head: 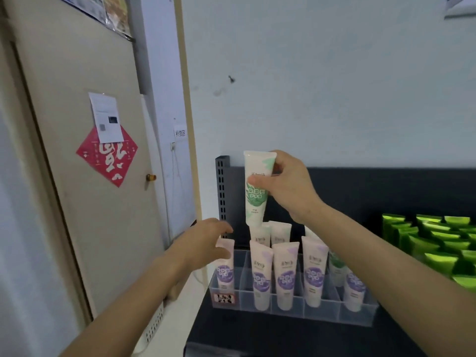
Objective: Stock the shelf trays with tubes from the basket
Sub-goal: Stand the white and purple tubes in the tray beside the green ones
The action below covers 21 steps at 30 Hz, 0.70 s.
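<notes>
Head-worn view, close, facing shelf (360, 191)

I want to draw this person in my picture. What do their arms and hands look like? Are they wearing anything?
Both arms are bare: no sleeves show anywhere on the left forearm or the right forearm. The left hand and the right hand wear no gloves, and I can see no rings, watch or bracelet on either one.

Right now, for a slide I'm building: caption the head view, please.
Right hand holds a green tube above the tray; left hand open beside a purple tube.
</notes>
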### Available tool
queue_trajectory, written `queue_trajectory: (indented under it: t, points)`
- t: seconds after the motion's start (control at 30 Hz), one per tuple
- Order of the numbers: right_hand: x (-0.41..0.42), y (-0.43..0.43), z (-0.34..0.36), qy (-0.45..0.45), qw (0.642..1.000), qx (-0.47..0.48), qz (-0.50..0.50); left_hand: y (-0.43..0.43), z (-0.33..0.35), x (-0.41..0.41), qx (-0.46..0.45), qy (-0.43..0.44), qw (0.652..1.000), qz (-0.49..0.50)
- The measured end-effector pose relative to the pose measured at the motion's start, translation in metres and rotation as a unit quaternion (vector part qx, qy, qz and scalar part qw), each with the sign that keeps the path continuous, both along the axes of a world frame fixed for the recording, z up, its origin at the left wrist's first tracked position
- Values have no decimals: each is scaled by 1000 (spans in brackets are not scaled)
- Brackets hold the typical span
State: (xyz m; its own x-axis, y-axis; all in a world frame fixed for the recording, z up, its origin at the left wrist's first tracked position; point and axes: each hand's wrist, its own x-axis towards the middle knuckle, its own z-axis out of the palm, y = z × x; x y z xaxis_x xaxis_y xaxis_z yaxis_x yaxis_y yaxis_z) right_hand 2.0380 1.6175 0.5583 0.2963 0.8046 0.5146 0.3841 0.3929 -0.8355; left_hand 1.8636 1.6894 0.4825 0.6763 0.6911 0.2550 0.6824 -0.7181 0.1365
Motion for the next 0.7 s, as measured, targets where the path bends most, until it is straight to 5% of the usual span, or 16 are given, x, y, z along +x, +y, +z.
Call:
queue_trajectory:
  t: [0.17, 0.3, 0.7]
  points:
    - [-11, 60, -7, -1, 999, -39, 26, 22, -6, -9, -39, -58, 998, -1]
    - [-16, 90, -17, -152, 984, -93, -3, 37, -4, -14, -30, -95, 995, -9]
    - [-21, 131, -53, -535, 799, -269, 53, 75, -8, -7, -27, -100, 994, 22]
